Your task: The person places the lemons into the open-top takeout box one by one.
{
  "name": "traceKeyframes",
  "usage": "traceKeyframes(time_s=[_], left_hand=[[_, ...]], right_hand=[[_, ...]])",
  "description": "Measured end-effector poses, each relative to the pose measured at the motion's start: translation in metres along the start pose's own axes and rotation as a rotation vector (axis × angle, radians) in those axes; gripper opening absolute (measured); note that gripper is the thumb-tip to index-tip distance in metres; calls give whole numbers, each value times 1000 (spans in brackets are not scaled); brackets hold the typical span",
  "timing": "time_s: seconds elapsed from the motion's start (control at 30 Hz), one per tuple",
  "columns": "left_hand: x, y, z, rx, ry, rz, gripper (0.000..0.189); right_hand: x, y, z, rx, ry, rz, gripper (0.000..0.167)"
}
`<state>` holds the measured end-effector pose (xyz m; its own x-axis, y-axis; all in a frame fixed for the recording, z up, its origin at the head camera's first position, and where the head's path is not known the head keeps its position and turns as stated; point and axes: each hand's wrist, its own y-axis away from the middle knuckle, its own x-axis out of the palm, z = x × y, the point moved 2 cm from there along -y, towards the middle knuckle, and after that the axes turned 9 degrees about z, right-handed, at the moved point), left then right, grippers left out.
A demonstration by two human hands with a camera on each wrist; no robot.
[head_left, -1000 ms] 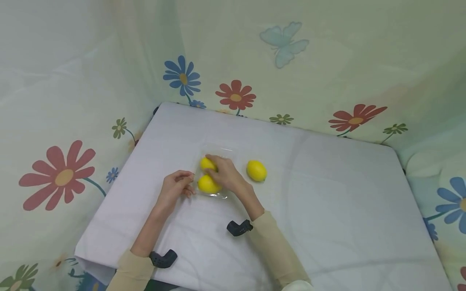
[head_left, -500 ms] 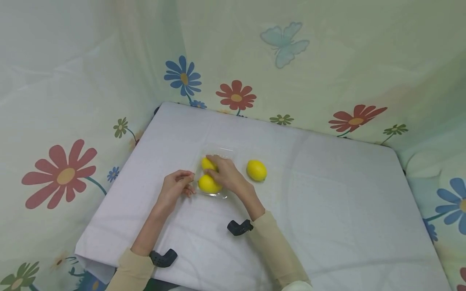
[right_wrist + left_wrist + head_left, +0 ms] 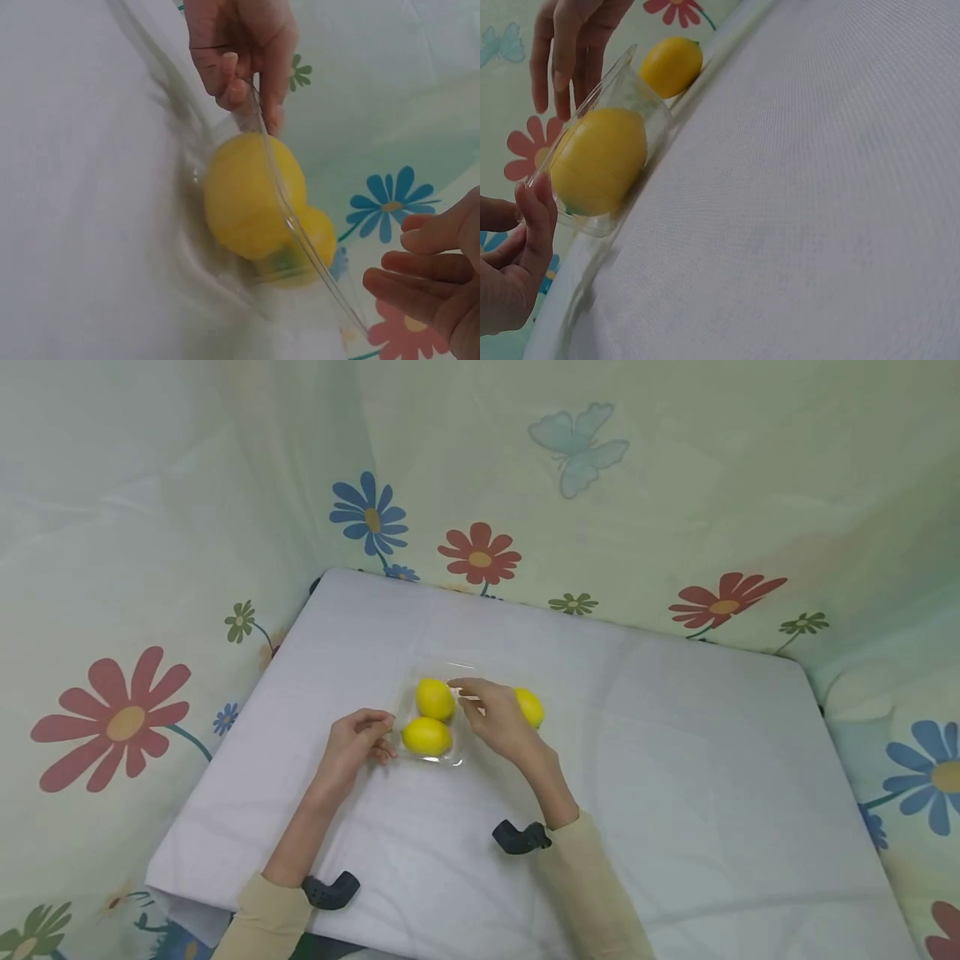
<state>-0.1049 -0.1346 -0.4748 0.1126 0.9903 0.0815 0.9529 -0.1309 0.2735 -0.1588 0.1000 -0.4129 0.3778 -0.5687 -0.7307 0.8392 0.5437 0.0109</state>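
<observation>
Two yellow lemons (image 3: 427, 737) lie one behind the other in a clear plastic box (image 3: 453, 761) on the table. My left hand (image 3: 351, 747) pinches the box's left rim between thumb and finger, as the left wrist view shows. Over the box's right side is my right hand (image 3: 498, 718), its fingers loosely bent and holding nothing. In the right wrist view this hand (image 3: 442, 270) stays apart from the box's rim (image 3: 292, 223). A third lemon (image 3: 531, 706) rests on the table right of the box, partly hidden behind the right hand.
A white cloth (image 3: 675, 793) covers the table. Pale curtains (image 3: 675, 485) printed with flowers and a butterfly rise behind it and at both sides. Each wrist carries a black camera mount (image 3: 521, 837).
My right hand has let go of the rear lemon in the box and moved right, now covering part of the third lemon. The left hand keeps its place at the rim.
</observation>
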Motion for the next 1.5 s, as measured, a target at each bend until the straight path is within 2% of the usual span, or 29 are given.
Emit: traceKeyframes(time_s=[0.17, 0.3, 0.43, 0.53, 0.63, 0.83, 1.1, 1.3, 1.5], left_hand=[[-2, 0, -2, -1, 10, -8, 32], [-5, -1, -3, 3, 8, -12, 33], [-8, 0, -2, 1, 4, -19, 34], [-9, 1, -1, -1, 6, -19, 34], [-9, 1, 0, 1, -2, -12, 35], [-6, 1, 0, 5, 2, -10, 35], [-4, -1, 1, 6, 10, -2, 35], [-3, -2, 0, 20, 11, 0, 35], [-1, -2, 2, 12, 19, 11, 34]], right_hand=[[-22, 19, -10, -48, 47, -155, 32], [-36, 31, -27, -12, 113, -213, 32], [-36, 34, -46, 132, 193, -133, 44], [-28, 34, -60, 233, 197, -55, 55], [-20, 32, -70, 271, 184, -39, 60], [-10, 29, -81, 224, 165, -111, 59], [-12, 36, -78, 174, 150, -188, 58], [-21, 29, -51, 48, 98, -252, 58], [-18, 5, -21, -25, 102, -222, 59]])
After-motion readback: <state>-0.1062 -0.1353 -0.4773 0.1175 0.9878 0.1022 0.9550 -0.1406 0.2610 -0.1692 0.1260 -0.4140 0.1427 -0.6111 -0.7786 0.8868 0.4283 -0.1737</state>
